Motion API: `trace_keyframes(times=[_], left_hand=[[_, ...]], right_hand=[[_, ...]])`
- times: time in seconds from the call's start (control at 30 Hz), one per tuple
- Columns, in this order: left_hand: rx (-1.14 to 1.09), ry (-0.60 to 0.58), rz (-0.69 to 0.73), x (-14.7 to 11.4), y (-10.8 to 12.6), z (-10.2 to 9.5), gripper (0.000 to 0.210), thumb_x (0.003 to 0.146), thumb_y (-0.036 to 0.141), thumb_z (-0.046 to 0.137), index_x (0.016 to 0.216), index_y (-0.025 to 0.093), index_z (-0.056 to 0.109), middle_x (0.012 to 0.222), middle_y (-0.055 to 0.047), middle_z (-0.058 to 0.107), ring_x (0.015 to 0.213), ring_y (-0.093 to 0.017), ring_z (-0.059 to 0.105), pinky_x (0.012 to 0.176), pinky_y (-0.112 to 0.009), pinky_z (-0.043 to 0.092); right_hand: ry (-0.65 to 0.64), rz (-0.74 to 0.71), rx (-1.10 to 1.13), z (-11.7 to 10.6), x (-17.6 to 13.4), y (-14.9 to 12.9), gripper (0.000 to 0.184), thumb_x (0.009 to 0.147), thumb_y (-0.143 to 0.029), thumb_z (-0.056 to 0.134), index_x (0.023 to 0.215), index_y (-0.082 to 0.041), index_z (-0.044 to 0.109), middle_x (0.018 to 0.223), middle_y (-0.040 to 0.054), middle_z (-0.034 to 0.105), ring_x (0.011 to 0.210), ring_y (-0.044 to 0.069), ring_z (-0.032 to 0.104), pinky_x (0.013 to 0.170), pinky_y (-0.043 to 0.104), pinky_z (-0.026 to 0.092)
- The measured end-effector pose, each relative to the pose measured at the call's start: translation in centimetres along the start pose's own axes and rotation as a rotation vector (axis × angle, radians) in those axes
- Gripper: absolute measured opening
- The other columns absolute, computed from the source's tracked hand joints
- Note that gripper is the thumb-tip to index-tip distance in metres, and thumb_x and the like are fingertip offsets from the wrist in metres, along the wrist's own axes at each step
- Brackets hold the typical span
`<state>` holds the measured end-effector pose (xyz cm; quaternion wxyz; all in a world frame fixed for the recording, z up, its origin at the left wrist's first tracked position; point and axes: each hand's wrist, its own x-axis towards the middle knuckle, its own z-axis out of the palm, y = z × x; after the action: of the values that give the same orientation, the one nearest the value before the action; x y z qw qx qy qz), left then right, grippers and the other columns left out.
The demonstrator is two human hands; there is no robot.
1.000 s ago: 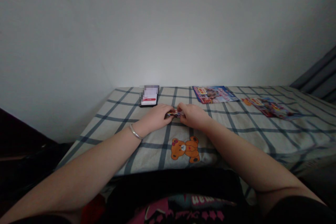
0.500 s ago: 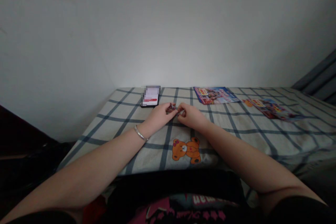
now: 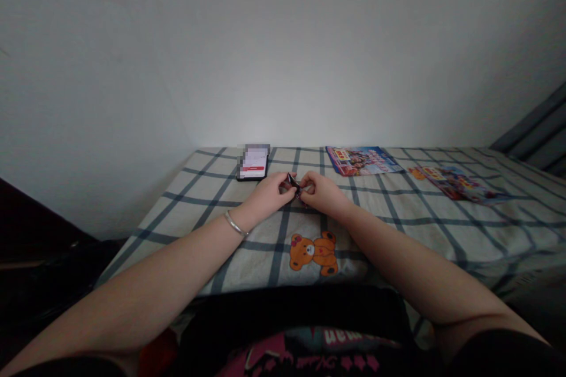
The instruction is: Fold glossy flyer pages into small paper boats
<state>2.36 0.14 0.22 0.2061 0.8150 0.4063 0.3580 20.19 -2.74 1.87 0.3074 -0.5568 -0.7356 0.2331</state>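
Beyond the teddy bear print (image 3: 313,253) on the checked cloth (image 3: 211,181), we pinch a small dark folded piece (image 3: 292,180) between our left hand (image 3: 270,191) and right hand (image 3: 323,194), each grasping it; farther lie a smartphone (image 3: 253,164) and two colourful flyers (image 3: 365,161).

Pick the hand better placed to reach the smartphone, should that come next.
Probably the left hand: the smartphone lies just beyond it, and the right hand is farther off. Both have their fingers on a small dark item, so neither looks free.
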Motion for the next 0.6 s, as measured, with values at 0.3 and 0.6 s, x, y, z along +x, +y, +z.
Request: trace_keyframes(times=[0.3,0.6], left_hand=[[0.11,-0.087,0.153,-0.1,-0.1,-0.8,0.025,0.083,0.016,0.06,0.106,0.016,0.066,0.12,-0.01,0.066,0.11,-0.023,0.063,0.1,-0.038,0.049],[0.045,-0.119,0.183,-0.4,-0.3,-1.4,0.038,0.083,0.015,0.061,0.122,0.019,0.058,0.116,-0.005,0.067,0.105,-0.018,0.065,0.094,-0.032,0.05]], right_hand=[[0.008,-0.019,-0.007,-0.4,0.3,0.3,0.02,0.071,-0.014,0.061,0.089,-0.02,0.061,0.089,-0.0013,0.071,0.057,0.008,0.056,0.058,0.021,0.042],[-0.026,-0.024,-0.098,-1.9,0.6,1.1,0.02,0.073,-0.017,0.061,0.091,-0.018,0.07,0.071,-0.0032,0.063,0.061,0.01,0.051,0.059,0.021,0.037]])
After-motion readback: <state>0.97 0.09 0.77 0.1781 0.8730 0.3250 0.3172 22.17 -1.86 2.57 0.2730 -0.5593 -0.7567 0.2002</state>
